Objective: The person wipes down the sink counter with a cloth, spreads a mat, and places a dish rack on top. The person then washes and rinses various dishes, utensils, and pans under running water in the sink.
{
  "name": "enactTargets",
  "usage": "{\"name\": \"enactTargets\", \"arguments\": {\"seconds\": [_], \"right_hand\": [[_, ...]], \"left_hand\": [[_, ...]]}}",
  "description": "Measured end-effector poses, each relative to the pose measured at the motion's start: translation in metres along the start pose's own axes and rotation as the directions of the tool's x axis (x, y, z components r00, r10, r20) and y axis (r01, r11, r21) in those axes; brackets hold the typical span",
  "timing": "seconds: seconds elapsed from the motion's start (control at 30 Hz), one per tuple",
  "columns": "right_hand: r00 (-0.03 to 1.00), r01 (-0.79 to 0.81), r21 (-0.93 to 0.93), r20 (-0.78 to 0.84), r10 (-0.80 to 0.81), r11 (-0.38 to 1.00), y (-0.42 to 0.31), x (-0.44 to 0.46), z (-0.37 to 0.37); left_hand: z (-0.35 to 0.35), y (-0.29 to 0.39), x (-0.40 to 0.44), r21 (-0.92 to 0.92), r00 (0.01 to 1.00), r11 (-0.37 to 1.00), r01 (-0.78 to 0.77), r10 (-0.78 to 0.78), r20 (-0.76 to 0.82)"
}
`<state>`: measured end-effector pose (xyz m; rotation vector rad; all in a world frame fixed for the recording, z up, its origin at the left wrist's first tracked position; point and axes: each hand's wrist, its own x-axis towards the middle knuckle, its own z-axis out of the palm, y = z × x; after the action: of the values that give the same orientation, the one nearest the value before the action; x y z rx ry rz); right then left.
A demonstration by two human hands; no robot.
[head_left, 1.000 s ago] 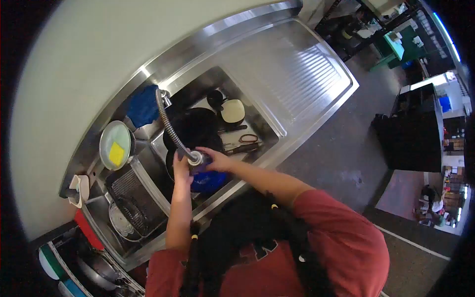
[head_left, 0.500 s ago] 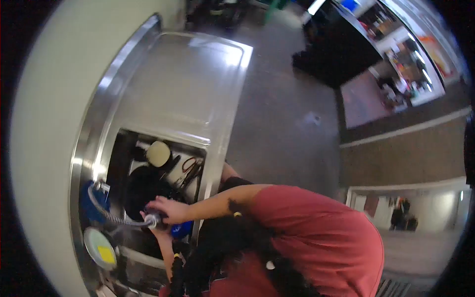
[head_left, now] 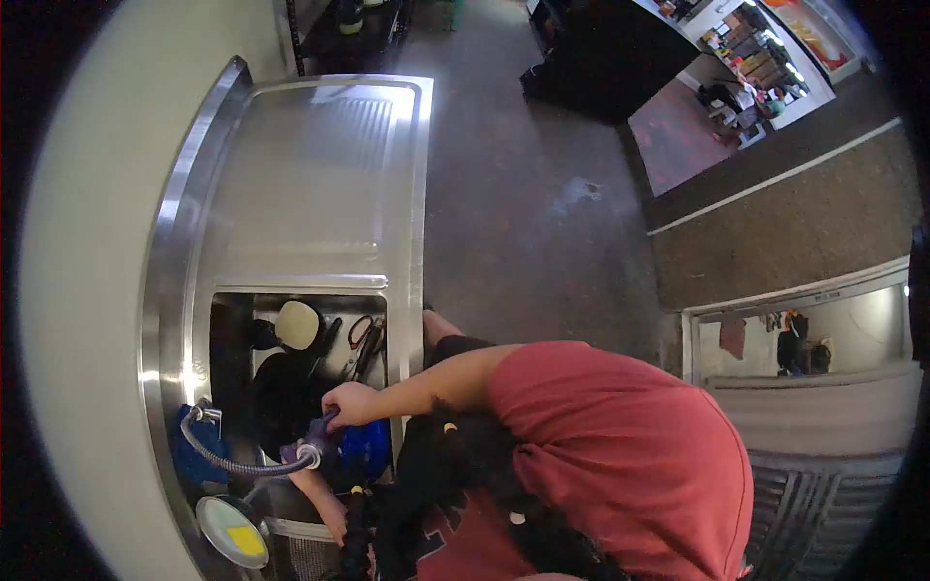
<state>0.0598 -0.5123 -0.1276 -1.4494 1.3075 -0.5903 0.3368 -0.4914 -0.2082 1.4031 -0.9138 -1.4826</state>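
My right hand (head_left: pixel 353 404) is closed, its fingers pinching a dark purple item (head_left: pixel 323 433) over the sink. My left hand (head_left: pixel 303 478) is beneath the end of the flexible faucet hose (head_left: pixel 228 465); its fingers are hidden by the hose end and the purple item. Beside them, near the sink's front edge, is a blue object (head_left: pixel 366 449). Dark cookware (head_left: pixel 283 387) fills much of the basin. Beyond it are a cream-coloured square item (head_left: pixel 296 324), scissors (head_left: pixel 360 332) and dark-handled utensils (head_left: pixel 368 356).
The steel drainboard (head_left: pixel 300 194) extends beyond the basin. A blue cloth (head_left: pixel 201 455) lies by the faucet base. A pale round pan (head_left: pixel 219 528) holding a yellow sponge (head_left: pixel 246 540) is at the lower left, near a mesh basket (head_left: pixel 315 559). A distant person (head_left: pixel 746 102) is at the upper right.
The view has swung right, so the sink appears farther left. My right hand has shifted from beside the hose end to the purple item's far side, and my hands are farther apart.
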Motion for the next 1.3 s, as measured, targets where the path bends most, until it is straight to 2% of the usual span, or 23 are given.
{"name": "enactTargets", "arguments": {"seconds": [0.07, 0.13, 0.23, 0.27, 0.4, 0.43, 0.47, 0.5, 0.53, 0.57, 0.6, 0.63, 0.67, 0.73, 0.8, 0.83, 0.87, 0.9, 1.0, 1.1, 1.17, 1.23, 1.3], "right_hand": [[0.996, -0.080, -0.028, 0.044, 0.081, 0.996, 0.004, 0.009, 0.010], [0.969, -0.225, 0.446, 0.198, 0.150, 0.866, 0.012, 0.022, 0.036], [0.877, -0.457, 0.585, 0.420, 0.232, 0.670, 0.016, 0.031, 0.059], [0.896, -0.432, 0.715, 0.410, 0.172, 0.549, 0.018, 0.032, 0.073], [0.895, -0.429, 0.725, 0.421, 0.146, 0.539, 0.005, 0.025, 0.086], [0.886, -0.433, 0.591, 0.418, 0.201, 0.680, 0.005, 0.028, 0.083], [0.876, -0.428, 0.427, 0.413, 0.250, 0.796, 0.002, 0.029, 0.087], [0.960, -0.058, 0.472, 0.269, -0.081, 0.880, 0.048, 0.045, 0.117], [0.941, -0.280, 0.416, 0.299, 0.161, 0.865, 0.041, 0.050, 0.110], [0.945, -0.195, 0.399, 0.321, 0.063, 0.896, 0.042, 0.052, 0.094], [0.940, -0.134, 0.266, 0.340, 0.037, 0.955, 0.028, 0.050, 0.070], [0.967, 0.027, -0.060, 0.256, -0.011, 0.998, -0.011, 0.039, 0.027], [0.965, 0.044, -0.146, 0.261, -0.005, 0.988, -0.016, 0.048, 0.014], [0.948, 0.292, -0.204, 0.192, -0.254, 0.934, -0.003, 0.067, 0.009], [0.901, 0.430, -0.273, 0.186, -0.392, 0.860, -0.004, 0.096, 0.007], [0.881, 0.473, -0.302, 0.162, -0.444, 0.828, -0.011, 0.113, 0.010], [0.861, 0.508, -0.311, 0.148, -0.487, 0.803, -0.024, 0.133, 0.016], [0.841, 0.537, -0.319, 0.128, -0.526, 0.781, -0.037, 0.149, 0.023], [0.849, 0.529, -0.206, 0.122, -0.515, 0.823, -0.102, 0.183, 0.051], [0.848, 0.522, -0.402, 0.150, -0.508, 0.752, -0.126, 0.199, 0.085], [0.906, 0.424, -0.522, 0.256, -0.338, 0.740, -0.131, 0.209, 0.096], [0.909, 0.417, -0.500, 0.214, -0.358, 0.759, -0.118, 0.222, 0.110], [0.884, 0.466, -0.254, 0.096, -0.458, 0.847, -0.093, 0.237, 0.123]], "left_hand": [[0.000, 0.010, -0.012, 0.160, 0.990, 0.977, -0.140, 0.140, 0.009], [-0.008, 0.008, -0.025, 0.372, 0.961, 0.903, -0.215, 0.264, -0.087], [-0.021, 0.010, -0.037, 0.483, 0.953, 0.874, 0.049, 0.104, -0.286], [-0.022, 0.010, -0.043, 0.317, 0.954, 0.948, 0.013, 0.083, -0.287], [-0.003, 0.031, -0.064, 0.188, 0.841, 0.976, 0.114, 0.006, -0.541], [-0.015, 0.017, -0.066, 0.377, 0.832, 0.920, 0.106, 0.126, -0.540], [-0.028, 0.002, -0.068, 0.549, 0.817, 0.828, 0.109, 0.240, -0.524], [-0.050, -0.020, -0.063, 0.857, 0.841, 0.514, 0.028, 0.451, -0.297], [-0.060, -0.016, -0.072, 0.995, 0.848, 0.096, -0.035, 0.530, -0.022], [-0.050, -0.028, -0.075, 0.996, 0.579, -0.039, -0.085, 0.811, 0.082], [-0.013, 0.032, -0.082, 0.663, 0.913, 0.728, -0.175, 0.373, -0.168], [-0.009, 0.022, -0.077, 0.380, 0.947, 0.922, -0.069, 0.180, -0.267], [-0.006, -0.016, -0.065, -0.260, 0.947, 0.966, 0.010, -0.093, -0.308], [0.049, 0.056, -0.084, -0.597, 0.905, 0.738, 0.314, -0.422, -0.046], [0.050, 0.021, -0.075, -0.576, 0.954, 0.791, 0.206, -0.294, -0.062], [0.057, 0.052, -0.074, -0.484, 0.913, 0.809, 0.333, -0.404, -0.048], [0.055, 0.019, -0.062, -0.594, 0.974, 0.783, 0.185, -0.227, 0.004], [0.058, 0.025, -0.060, -0.603, 0.971, 0.779, 0.173, -0.237, -0.028], [0.071, 0.041, -0.047, -0.566, 0.940, 0.775, 0.281, -0.342, -0.002], [0.083, 0.023, -0.050, -0.610, 0.952, 0.741, 0.281, -0.296, 0.079], [0.087, 0.010, -0.048, -0.645, 0.976, 0.743, 0.181, -0.216, 0.024], [0.081, 0.002, -0.050, -0.699, 0.977, 0.692, 0.177, -0.208, 0.042], [0.079, 0.004, -0.055, -0.754, 0.978, 0.632, 0.178, -0.200, 0.063]]}}
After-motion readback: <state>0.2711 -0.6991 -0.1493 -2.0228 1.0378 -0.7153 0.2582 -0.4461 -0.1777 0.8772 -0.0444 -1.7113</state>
